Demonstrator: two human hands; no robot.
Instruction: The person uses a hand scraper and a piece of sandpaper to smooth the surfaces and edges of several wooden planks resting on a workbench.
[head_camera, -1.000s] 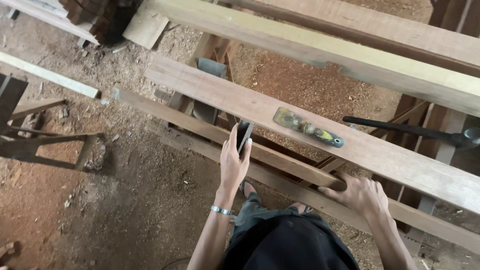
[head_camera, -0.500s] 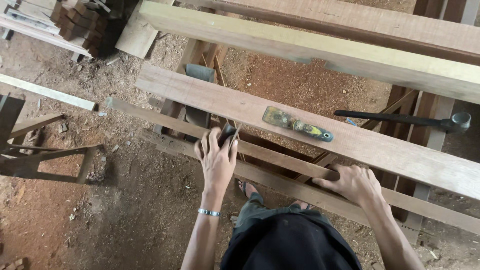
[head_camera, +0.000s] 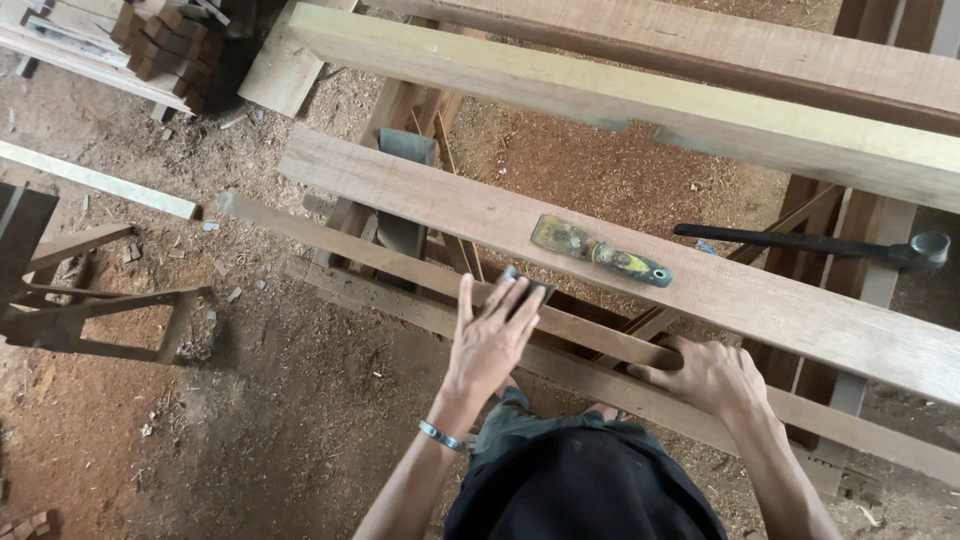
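My left hand (head_camera: 490, 340), a metal bracelet on its wrist, presses flat on a small dark sanding block (head_camera: 527, 283) against a thin wooden strip (head_camera: 330, 238) that runs diagonally below a wide plank (head_camera: 450, 205). My right hand (head_camera: 705, 375) grips the same strip further right, fingers curled over its edge. A putty knife (head_camera: 598, 252) with a stained blade and yellow-black handle lies on the wide plank, just beyond both hands.
A dark hammer (head_camera: 815, 243) lies across the supports at right. A thick pale beam (head_camera: 620, 105) runs behind the plank. Stacked wood (head_camera: 150, 45) sits top left, a dark metal frame (head_camera: 70, 300) at left, and sawdust covers the dirt floor (head_camera: 250, 420).
My left hand slid along the strip with the sanding block, flattening over it. The view shifted slightly; my right hand kept its grip on the strip.
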